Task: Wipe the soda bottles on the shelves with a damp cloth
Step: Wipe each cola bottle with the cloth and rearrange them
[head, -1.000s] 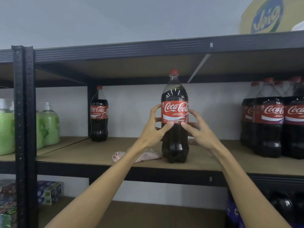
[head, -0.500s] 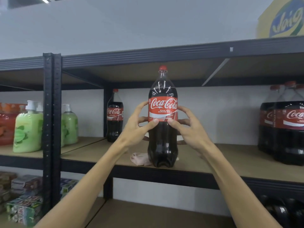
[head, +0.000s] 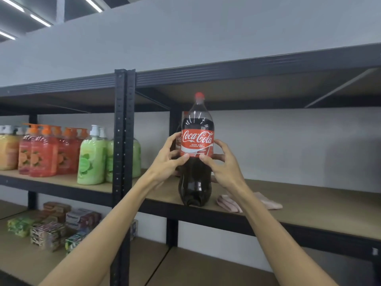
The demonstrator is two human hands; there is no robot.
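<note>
1 soda bottle (head: 196,149) upright at frame centre, base at the front edge of the middle shelf (head: 319,211); cannot tell if it rests there or is just lifted. Red cap on, dark cola up to the shoulder, red label. 2 hands on it: left hand (head: 168,159) at its 9 o'clock, right hand (head: 222,165) at its 3 o'clock. Both have fingers spread and curled round the label band, thumbs pressed on the front at the label's lower edge. 1 second cola bottle (head: 178,139) behind at 10 o'clock, mostly hidden. 1 pink cloth (head: 267,202) flat on the shelf at 4 o'clock of the bottle base, partly behind the right forearm, in neither hand. Past the black upright (head: 123,141), at 9 o'clock: at least 3 green soap bottles (head: 91,159), at least 3 red soap bottles (head: 44,155), 1 yellow soap bottle (head: 7,151) cut by the frame, all pump-topped and full. Lower shelf at 7 o'clock: stacked small boxes (head: 49,232), count unclear
</note>
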